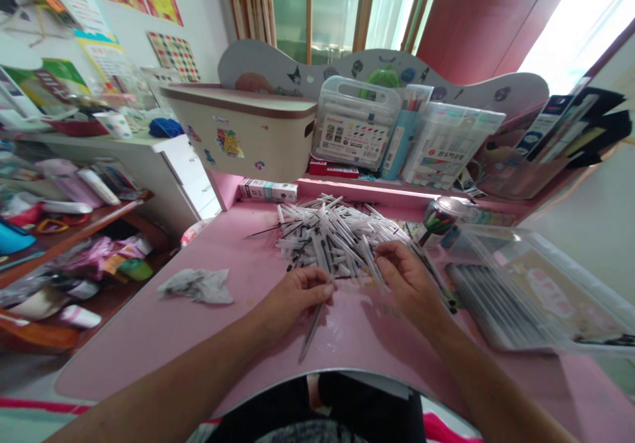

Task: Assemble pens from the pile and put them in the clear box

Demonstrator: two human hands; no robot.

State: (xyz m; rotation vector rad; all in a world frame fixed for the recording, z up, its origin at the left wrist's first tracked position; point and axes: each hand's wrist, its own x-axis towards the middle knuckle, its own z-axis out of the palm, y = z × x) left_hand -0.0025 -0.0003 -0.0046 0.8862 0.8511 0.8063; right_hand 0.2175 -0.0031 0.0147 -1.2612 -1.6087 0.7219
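Note:
My left hand (295, 294) pinches a thin, dark pen refill (311, 334) between thumb and fingertips, one end slanting down toward the desk's front edge. In my right hand (409, 281) is a translucent white pen barrel (372, 262), tilted up and to the left. Just beyond both hands lies a heap of pen parts (337, 231), white tubes mixed with black pieces and dark refills. Some of the heap is hidden behind my fingers.
A crumpled tissue (198, 285) lies left on the pink desk (163, 344). To the right are a clear plastic box (570, 278) with grey pens (501, 304) beside it and a jar (441, 218). Marker cases (354, 125) and a cream bin (248, 135) line the shelf.

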